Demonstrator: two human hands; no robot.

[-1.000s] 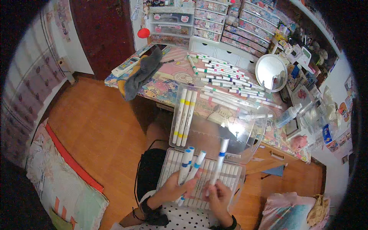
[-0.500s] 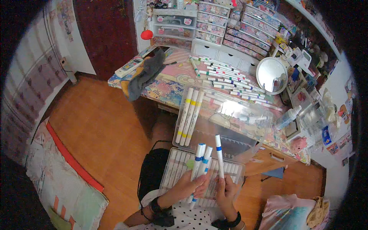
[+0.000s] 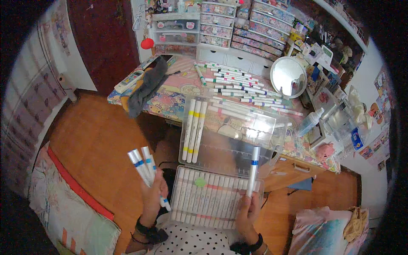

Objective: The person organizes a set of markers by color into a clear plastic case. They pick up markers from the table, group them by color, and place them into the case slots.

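My left hand (image 3: 154,189) is closed round several white markers (image 3: 143,164) with blue bands, held to the left of the marker case. In my right hand (image 3: 248,209) a single white marker (image 3: 254,170) with a dark blue band stands upright, over the case's right side. Across my lap lies the clear case's lower half (image 3: 187,219), with a row of white markers and a round green spot (image 3: 200,182) on it. Its transparent lid (image 3: 233,148) leans up against the desk, and three yellow-banded markers (image 3: 194,127) lie along its left side.
Many loose markers (image 3: 238,83) are spread over the patterned desk (image 3: 170,100). Around them are a round mirror (image 3: 288,77), a grey cloth (image 3: 146,91), a remote control (image 3: 129,80) and a spray bottle (image 3: 310,121). Small drawers (image 3: 216,21) line the back.
My left hand has swung left with its markers, off the case, uncovering the row there. My right hand still holds its marker, slightly further right. The view has shifted a little.
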